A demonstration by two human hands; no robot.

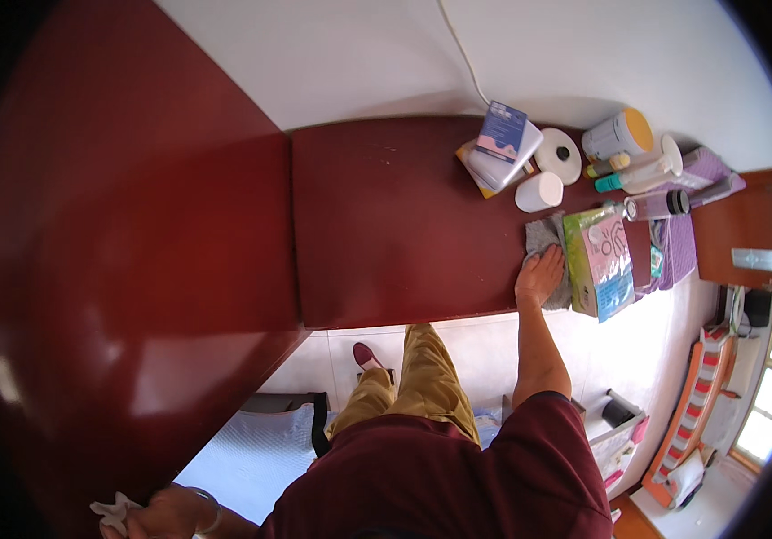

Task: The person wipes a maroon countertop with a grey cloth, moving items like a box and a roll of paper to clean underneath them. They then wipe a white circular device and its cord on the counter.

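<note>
At the right end of the dark red tabletop, my right hand presses on a bunched grey cloth, its fingers together over the fabric. Right beside the cloth lies a plastic-wrapped pack in green, pink and blue. At the lower left, my left hand is closed around a crumpled white cloth or tissue, which sticks out past the fingers. Part of that hand is cut off by the picture's lower edge.
Behind the right hand stand a white cup, a white lid, a blue box on a white case, a canister and a clear bottle. A tall dark red panel rises at the left. A blue-covered seat is below.
</note>
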